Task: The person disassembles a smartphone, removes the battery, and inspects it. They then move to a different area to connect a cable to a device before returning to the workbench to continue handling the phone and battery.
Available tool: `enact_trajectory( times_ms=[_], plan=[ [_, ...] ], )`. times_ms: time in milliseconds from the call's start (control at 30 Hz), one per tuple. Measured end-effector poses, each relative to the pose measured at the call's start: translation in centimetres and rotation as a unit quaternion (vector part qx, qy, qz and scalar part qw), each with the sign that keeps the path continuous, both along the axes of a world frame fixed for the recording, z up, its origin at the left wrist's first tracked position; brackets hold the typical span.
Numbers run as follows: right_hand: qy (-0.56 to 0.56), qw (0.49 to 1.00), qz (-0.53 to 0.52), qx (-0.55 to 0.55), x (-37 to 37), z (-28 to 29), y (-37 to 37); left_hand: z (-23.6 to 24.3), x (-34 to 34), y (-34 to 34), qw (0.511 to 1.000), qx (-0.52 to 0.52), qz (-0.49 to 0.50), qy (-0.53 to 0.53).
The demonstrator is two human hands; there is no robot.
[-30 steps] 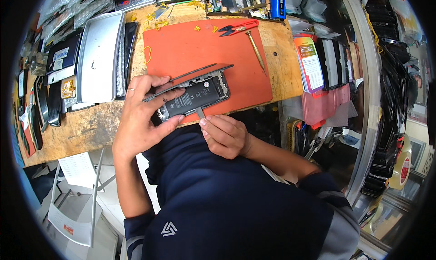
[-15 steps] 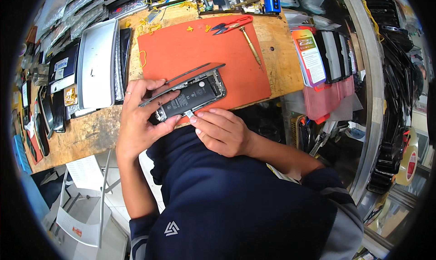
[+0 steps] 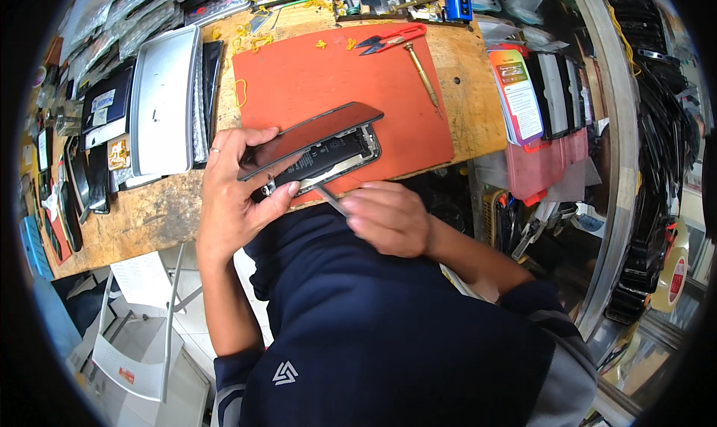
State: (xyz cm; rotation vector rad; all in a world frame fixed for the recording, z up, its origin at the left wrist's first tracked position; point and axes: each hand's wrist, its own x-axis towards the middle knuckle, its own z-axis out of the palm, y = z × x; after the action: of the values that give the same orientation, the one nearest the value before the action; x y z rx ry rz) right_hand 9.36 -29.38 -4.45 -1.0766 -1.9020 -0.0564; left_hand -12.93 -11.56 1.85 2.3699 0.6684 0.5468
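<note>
An opened phone (image 3: 362, 154) is held tilted above the orange mat (image 3: 299, 76), with its black battery (image 3: 334, 151) showing inside. My left hand (image 3: 228, 177) grips the phone at its left end, thumb on the near edge. Its fingers lie between the body and the raised dark screen (image 3: 317, 134), which covers part of the battery. A thin grey strip (image 3: 329, 198), which looks like battery adhesive, runs from the phone's near edge to my right hand (image 3: 390, 219). The right fingers are closed on its end and blurred by motion.
Red-handled thread snips (image 3: 392, 39) and a brass screwdriver (image 3: 422, 75) lie on the mat's far right. A grey metal tray (image 3: 160, 102) stands on the wooden table (image 3: 142, 222) at left. Phone cases (image 3: 556, 91) stand at right. A folding chair (image 3: 134, 352) is below left.
My right hand has moved right and away from the phone, and a longer stretch of the strip now shows between them. The screen has tipped down over more of the battery.
</note>
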Motion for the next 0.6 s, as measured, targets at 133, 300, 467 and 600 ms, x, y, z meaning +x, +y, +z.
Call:
enact_trajectory(
  times_ms=[133, 300, 467, 600],
  plan=[
    [-0.018, 0.991, -0.133, -0.005, 4.6, 2.5, -0.3, 0.1, 0.3, -0.1, 1.000, -0.006, 0.011, -0.004],
    [-0.130, 0.952, -0.258, -0.102, 6.3, 6.1, 3.2, 0.0, 0.3, -0.1, 0.999, -0.012, 0.029, -0.011],
    [-0.076, 0.981, -0.165, -0.072, 3.4, 5.4, 5.0, -0.1, 0.3, 0.0, 0.999, -0.034, 0.039, -0.009],
    [-0.078, 0.984, -0.132, -0.090, 2.4, 5.2, 7.2, -0.3, 0.0, 0.2, 0.999, -0.031, 0.016, -0.008]
  ],
)
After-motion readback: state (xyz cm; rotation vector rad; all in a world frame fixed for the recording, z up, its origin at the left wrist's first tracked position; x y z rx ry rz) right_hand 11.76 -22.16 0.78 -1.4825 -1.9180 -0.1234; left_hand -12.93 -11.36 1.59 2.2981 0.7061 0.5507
